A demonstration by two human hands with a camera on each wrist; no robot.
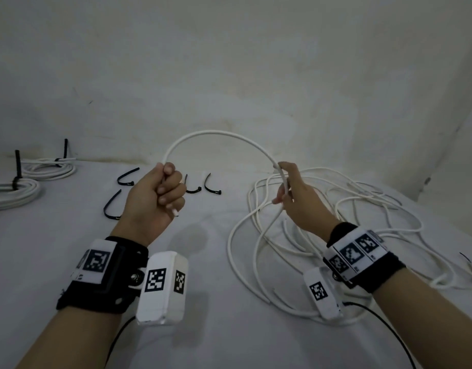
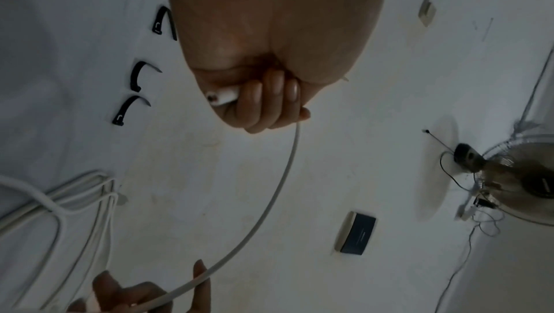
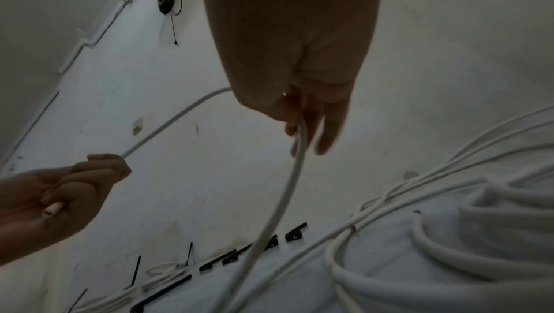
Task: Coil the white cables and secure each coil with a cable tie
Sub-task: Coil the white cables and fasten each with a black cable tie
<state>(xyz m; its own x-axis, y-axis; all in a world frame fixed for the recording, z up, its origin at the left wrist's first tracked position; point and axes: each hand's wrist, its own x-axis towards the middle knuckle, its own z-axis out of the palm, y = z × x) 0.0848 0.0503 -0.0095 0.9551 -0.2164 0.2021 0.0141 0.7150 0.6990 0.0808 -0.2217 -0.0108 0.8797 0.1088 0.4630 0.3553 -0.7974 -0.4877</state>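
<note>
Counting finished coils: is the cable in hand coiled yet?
Not coiled: the cable forms one arch between left hand and right hand.

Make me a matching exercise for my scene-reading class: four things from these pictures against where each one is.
Things:
1. cut end of the white cable
2. arched stretch of white cable
3. tied white coils
4. loose black cable ties

Places:
A. far left on the surface
B. sticking out below the left hand
C. between the left hand and the right hand
D. flat behind the left hand

Pairs: 1-B, 2-C, 3-A, 4-D

Inside the left grip (image 1: pixel 157 194) the white cable (image 1: pixel 219 137) is hidden; the nearer tied coil (image 1: pixel 14 194) is cut off at the picture's edge.
</note>
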